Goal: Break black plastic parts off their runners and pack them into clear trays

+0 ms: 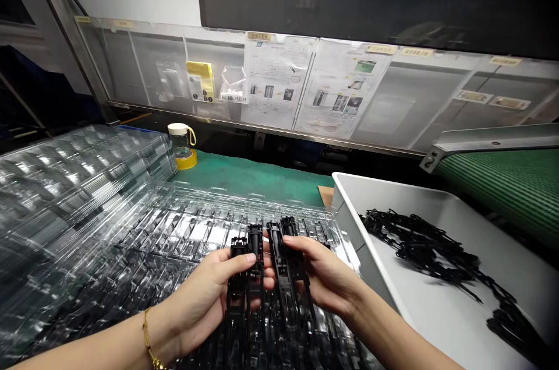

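Black plastic frames (266,277) gripped in both hands over clear blister tray (183,224).
Left hand (209,294), right hand (325,277) closed on them; grey bin (349,207) holds more loose frames (419,247).

Dim, overhead glare, warped edges.

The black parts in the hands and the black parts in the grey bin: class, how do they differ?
The held black parts stand side by side, lined up lengthways, gripped by the left hand and right hand over the clear tray. The black parts in the bin lie loose and tangled on the floor of the grey bin. Both look like the same slim black plastic pieces.
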`<state>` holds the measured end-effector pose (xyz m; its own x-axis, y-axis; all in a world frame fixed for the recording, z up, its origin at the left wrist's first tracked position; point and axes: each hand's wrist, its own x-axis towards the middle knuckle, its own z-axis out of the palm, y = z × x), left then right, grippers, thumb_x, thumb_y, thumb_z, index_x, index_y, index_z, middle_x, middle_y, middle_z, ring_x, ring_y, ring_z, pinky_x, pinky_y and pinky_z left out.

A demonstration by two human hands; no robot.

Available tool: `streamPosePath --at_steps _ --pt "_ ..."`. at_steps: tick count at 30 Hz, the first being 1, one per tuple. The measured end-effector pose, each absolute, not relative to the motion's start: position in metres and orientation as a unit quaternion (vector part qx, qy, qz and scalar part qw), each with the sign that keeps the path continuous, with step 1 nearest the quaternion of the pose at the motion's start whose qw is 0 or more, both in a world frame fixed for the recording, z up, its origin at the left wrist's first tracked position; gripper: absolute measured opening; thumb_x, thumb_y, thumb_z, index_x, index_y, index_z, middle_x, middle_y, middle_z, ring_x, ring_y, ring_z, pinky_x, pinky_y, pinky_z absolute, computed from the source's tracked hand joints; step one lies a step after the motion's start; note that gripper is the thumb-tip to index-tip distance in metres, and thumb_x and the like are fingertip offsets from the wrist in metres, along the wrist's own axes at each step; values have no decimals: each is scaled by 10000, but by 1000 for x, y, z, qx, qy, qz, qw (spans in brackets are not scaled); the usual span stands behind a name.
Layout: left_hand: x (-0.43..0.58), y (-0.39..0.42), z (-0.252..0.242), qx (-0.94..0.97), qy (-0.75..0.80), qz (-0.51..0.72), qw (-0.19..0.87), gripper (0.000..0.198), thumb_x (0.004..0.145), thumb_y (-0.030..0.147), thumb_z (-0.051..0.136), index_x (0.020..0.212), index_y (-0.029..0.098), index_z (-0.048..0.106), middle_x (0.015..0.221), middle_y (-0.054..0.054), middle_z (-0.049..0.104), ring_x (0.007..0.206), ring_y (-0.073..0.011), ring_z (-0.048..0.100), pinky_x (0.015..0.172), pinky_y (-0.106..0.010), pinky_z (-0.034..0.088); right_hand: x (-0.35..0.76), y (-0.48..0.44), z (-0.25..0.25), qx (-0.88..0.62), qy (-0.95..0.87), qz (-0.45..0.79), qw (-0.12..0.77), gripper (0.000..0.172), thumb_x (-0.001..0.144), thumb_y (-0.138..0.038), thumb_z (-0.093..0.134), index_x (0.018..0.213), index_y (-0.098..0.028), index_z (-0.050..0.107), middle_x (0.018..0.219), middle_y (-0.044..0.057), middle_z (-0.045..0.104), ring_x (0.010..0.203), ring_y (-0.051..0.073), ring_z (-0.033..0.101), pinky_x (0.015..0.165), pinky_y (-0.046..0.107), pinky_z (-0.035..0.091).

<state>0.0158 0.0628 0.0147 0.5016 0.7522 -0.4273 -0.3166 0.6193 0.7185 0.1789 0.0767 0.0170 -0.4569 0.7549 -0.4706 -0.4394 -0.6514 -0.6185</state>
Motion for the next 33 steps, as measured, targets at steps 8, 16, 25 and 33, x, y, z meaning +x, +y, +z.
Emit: streamPosePath --at_steps 8,16,25,33 --pt "17 62 17 278 393 326 814 211 707 278 514 845 138 437 894 -93 555 824 -184 527 621 -268 416 180 75 15 -389 -207 825 355 218 729 -229 431 869 -95 530 567 34 567 561 137 561 557 270 459" --pt "18 62 17 268 405 327 811 225 705 278 518 854 139 424 906 -100 556 839 -190 527 605 -259 427 179 75 16 -344 -196 837 378 177 754 -231 418 810 -108 534 600 35 568 578 111 552 604 267 451" --pt "18 64 17 284 400 334 805 215 708 279 514 845 123 458 854 -90 561 774 -157 531 586 -243 431 180 75 18 -352 -201 836 369 165 754 -219 407 803 -112 524 613 32 573 569 112 553 574 252 445" --pt "18 62 18 279 397 343 805 187 695 276 525 812 138 476 792 -61 549 734 -145 510 587 -255 422 178 69 20 -371 -273 797 390 96 720 -195 443 683 -135 508 602 13 575 542 102 551 537 225 435"
